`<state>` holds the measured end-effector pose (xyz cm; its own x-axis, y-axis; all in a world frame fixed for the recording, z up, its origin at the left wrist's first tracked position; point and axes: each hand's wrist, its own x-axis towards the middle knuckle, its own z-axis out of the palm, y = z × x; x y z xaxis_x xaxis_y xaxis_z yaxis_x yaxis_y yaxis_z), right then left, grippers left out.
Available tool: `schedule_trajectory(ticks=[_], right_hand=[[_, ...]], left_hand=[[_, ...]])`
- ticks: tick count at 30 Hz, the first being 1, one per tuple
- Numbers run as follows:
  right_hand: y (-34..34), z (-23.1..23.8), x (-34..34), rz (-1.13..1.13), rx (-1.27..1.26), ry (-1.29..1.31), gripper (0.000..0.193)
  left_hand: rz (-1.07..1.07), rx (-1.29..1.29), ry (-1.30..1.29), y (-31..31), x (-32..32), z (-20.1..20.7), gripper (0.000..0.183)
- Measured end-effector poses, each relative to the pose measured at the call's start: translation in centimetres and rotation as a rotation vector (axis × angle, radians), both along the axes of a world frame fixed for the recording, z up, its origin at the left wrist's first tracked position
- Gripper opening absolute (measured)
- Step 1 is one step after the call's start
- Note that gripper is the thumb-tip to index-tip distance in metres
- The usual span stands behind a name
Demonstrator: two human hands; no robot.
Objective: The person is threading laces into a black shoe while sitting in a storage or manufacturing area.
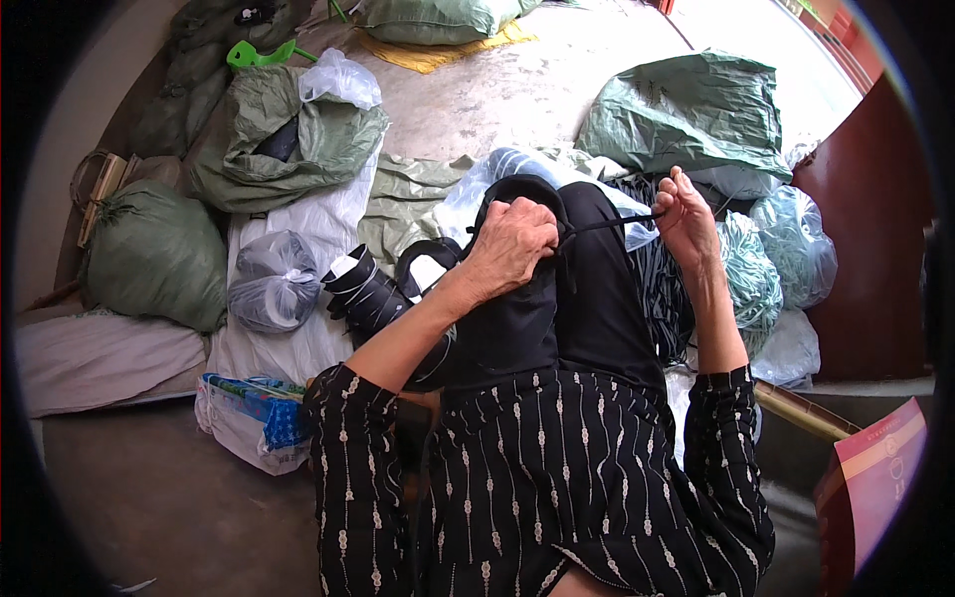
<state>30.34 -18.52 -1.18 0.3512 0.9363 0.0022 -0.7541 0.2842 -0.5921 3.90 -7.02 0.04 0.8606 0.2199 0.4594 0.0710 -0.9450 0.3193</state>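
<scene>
On my lap, over black trousers, lies a black shoe upper [522, 186] with a rounded edge. My left hand [512, 244] grips it, fingers curled over its near side, and covers much of it. From beside those fingers a black lace [612, 224] stretches to the right, drawn fairly taut. Its other end is pinched in my right hand [686, 214], raised beyond my right knee. Left of my lap rest more black pieces with white linings [373, 294], nested together and partly behind my left forearm.
Bundles of black laces [665, 289] and pale green laces [748, 274] lie on the right, near a green woven sack [686, 114]. Stuffed sacks [154, 259] and a tied plastic bag [274, 282] stand left. A pink box [875, 488] is at lower right.
</scene>
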Motion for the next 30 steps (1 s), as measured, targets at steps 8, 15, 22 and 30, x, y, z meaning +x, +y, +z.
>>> schedule_trajectory(ticks=[8, 15, 22, 30], right_hand=[[-0.4, 1.6, 6.7, -0.028, 0.004, -0.322, 0.021], [-8.0, 7.9, 20.2, -0.647, -0.063, -0.799, 0.015], [-7.6, -0.9, 9.9, -0.648, -0.552, -1.181, 0.029], [-0.1, -0.8, -6.1, -0.145, -0.187, -1.498, 0.014]], left_hand=[[0.022, 0.058, -0.234, -1.1, 1.0, -2.0, 0.01], [0.057, 0.12, -0.208, -2.0, 1.3, -2.7, 0.035], [0.244, 0.208, -0.264, 0.5, -1.8, -1.9, 0.04], [-0.016, -0.204, 0.0, 5.0, -4.8, 0.2, 0.033]])
